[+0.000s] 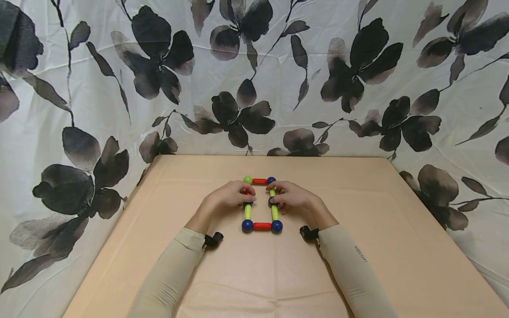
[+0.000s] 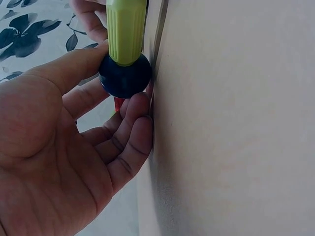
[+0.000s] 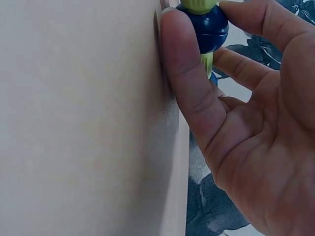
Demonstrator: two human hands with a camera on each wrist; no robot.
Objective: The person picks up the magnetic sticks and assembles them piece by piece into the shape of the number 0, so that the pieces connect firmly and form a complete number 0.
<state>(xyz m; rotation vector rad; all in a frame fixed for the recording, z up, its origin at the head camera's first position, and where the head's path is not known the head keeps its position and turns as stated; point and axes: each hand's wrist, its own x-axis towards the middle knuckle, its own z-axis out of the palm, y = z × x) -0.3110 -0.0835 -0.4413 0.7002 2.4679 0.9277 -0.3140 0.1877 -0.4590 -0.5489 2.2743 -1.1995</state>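
Note:
A flat rectangle of toy building rods and balls lies on the table between the two hands. My left hand [image 1: 228,194] grips the blue ball [image 2: 125,76] midway along its left side, fingers curled around it. A green rod [image 2: 127,32] joins that ball. On the opposite side my right hand [image 1: 296,196] holds another blue ball [image 3: 212,30] between thumb and fingers, with green rods above and below it. At the near end a red rod [image 1: 262,226] links two blue balls [image 1: 247,226]. The far red rod [image 1: 260,181] runs from a green ball [image 1: 248,179] to a blue one.
The tan table [image 1: 262,274] extends around the rectangle on all sides. Behind it and along both sides hangs a white cloth [image 1: 294,88] with dark flowers. Small black cameras [image 1: 213,240] sit at both wrists, over beige sleeves [image 1: 171,269].

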